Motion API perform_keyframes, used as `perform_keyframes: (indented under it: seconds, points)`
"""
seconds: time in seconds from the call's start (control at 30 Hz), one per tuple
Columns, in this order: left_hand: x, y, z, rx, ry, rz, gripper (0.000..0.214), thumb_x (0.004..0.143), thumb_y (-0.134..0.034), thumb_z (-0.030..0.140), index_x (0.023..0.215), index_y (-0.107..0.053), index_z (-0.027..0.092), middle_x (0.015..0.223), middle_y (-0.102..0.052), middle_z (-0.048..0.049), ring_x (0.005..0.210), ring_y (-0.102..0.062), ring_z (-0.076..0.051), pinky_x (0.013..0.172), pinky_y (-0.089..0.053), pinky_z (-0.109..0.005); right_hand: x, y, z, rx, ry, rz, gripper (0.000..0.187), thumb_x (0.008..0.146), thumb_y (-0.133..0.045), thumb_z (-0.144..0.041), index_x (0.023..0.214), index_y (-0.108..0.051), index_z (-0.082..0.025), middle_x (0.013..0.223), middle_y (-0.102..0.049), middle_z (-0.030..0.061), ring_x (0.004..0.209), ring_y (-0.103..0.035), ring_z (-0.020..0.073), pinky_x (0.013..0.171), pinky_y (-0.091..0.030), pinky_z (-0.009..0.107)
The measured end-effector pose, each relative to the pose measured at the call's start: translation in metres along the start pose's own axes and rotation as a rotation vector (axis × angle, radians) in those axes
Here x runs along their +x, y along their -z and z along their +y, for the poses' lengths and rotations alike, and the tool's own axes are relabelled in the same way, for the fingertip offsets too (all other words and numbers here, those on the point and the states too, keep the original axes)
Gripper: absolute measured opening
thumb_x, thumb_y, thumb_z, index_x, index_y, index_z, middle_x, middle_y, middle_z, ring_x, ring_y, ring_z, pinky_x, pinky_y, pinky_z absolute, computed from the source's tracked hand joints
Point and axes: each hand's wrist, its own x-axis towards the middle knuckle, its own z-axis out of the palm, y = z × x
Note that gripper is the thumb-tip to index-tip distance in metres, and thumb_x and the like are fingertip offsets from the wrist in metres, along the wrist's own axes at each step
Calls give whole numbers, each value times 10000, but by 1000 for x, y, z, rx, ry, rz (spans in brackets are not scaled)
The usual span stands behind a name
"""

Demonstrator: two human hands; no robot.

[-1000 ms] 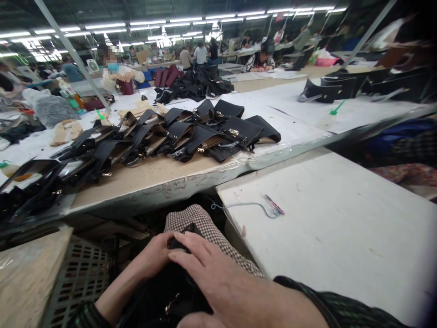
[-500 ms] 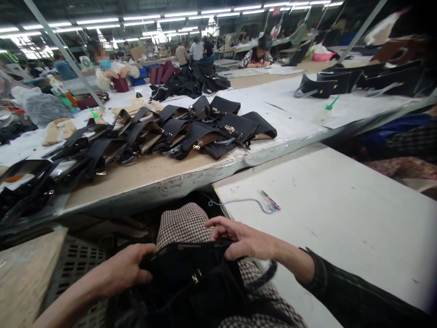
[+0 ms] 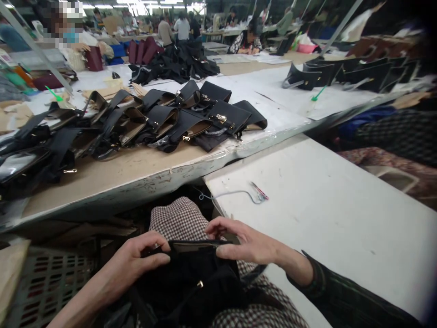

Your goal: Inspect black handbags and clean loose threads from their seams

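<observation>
A black handbag [image 3: 191,278] with a small gold fitting on its front lies on my lap, over checked cloth [image 3: 180,218]. My left hand [image 3: 146,250] pinches the bag's top edge at its left end, thumb in front and fingers behind. At the right end of that edge, my right hand [image 3: 242,241] grips with the thumb on the near side and the fingers curled over the far side. Between the hands a strip of lighter lining shows along the bag's opening. The lower part of the bag is dark and hard to make out.
Several black bags [image 3: 184,123] lie in overlapping rows on the long worktable [image 3: 136,182]. A white board [image 3: 307,182] at my right carries small thread snips [image 3: 259,191] on a cord. A plastic crate [image 3: 51,282] stands at lower left. A co-worker [image 3: 78,50] sits across the table.
My left hand has moved inward to the right along the bag's top edge, closer to my right hand. The opening's lining shows more. The head view has shifted slightly right and downward.
</observation>
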Motion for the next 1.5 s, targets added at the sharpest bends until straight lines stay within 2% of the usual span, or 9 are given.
perform_keyframes:
  seconds: [0.33, 0.5, 0.7, 0.8, 0.9, 0.97, 1.17, 1.37, 1.5]
  points:
    - [12, 4, -10, 68, 59, -148, 219, 805, -689, 453, 752, -691, 240, 1362, -532, -16, 1303, -427, -312, 1108, -269, -402, 8, -5, 9, -157, 125, 116, 197, 849, -661, -214, 1044, -638, -201, 940, -632, -7, 848, -585, 114, 789, -467, 236]
    - [14, 5, -8, 83, 82, -145, 216, 796, -691, 460, 747, -689, 250, 1390, -522, -15, 1373, -343, -319, 1151, -201, -443, 12, 0, 0, -430, 229, 50, 174, 896, -627, -242, 1046, -705, -200, 1004, -669, 20, 950, -611, 128, 881, -448, 241]
    - [10, 4, -4, 70, 84, -123, 215, 780, -700, 446, 728, -681, 238, 1358, -547, -26, 1346, -381, -317, 1124, -247, -409, 14, 3, -8, -572, 204, 1, 186, 897, -631, -332, 1001, -737, -220, 970, -677, 10, 883, -630, 119, 791, -463, 221]
    - [7, 2, -2, 20, 98, -76, 256, 806, -662, 468, 730, -662, 224, 1308, -568, -23, 1267, -458, -299, 1073, -301, -364, 16, -2, -8, -534, 196, 36, 165, 869, -664, -346, 897, -738, -201, 927, -668, 3, 851, -629, 114, 769, -463, 215]
    - [7, -4, -2, -117, 157, -7, 344, 840, -585, 522, 712, -587, 203, 1013, -643, -21, 918, -591, -226, 792, -437, -284, 16, -13, -3, -449, 154, 173, 158, 857, -675, -333, 822, -707, -183, 923, -669, 10, 824, -628, 119, 759, -471, 233]
    - [10, -10, -5, -171, 204, 58, 378, 818, -591, 541, 677, -530, 195, 841, -619, -5, 736, -548, -180, 631, -403, -247, 17, -22, 3, -370, 115, 292, 127, 843, -684, -286, 778, -682, -177, 978, -679, 22, 864, -638, 132, 786, -478, 251]
    - [24, -19, -21, -107, 168, 213, 396, 791, -623, 523, 626, -504, 183, 756, -596, 0, 691, -507, -161, 605, -381, -235, 20, -34, 20, -111, 3, 497, 168, 757, -716, -178, 738, -549, -180, 1041, -708, 30, 969, -656, 170, 852, -484, 296]
    - [29, -18, -29, -39, 120, 217, 401, 808, -629, 512, 620, -502, 182, 728, -603, 6, 681, -516, -156, 616, -395, -231, 26, -18, 27, -31, -164, 346, 242, 755, -705, -233, 973, -609, -191, 874, -726, -6, 756, -642, 146, 660, -472, 244]
    - [32, -18, -28, -2, 123, 230, 418, 808, -627, 528, 617, -488, 184, 671, -549, 25, 639, -483, -140, 578, -367, -222, 29, -16, 28, 33, -169, 247, 207, 805, -637, -241, 993, -711, -193, 894, -730, -2, 767, -636, 140, 673, -475, 231]
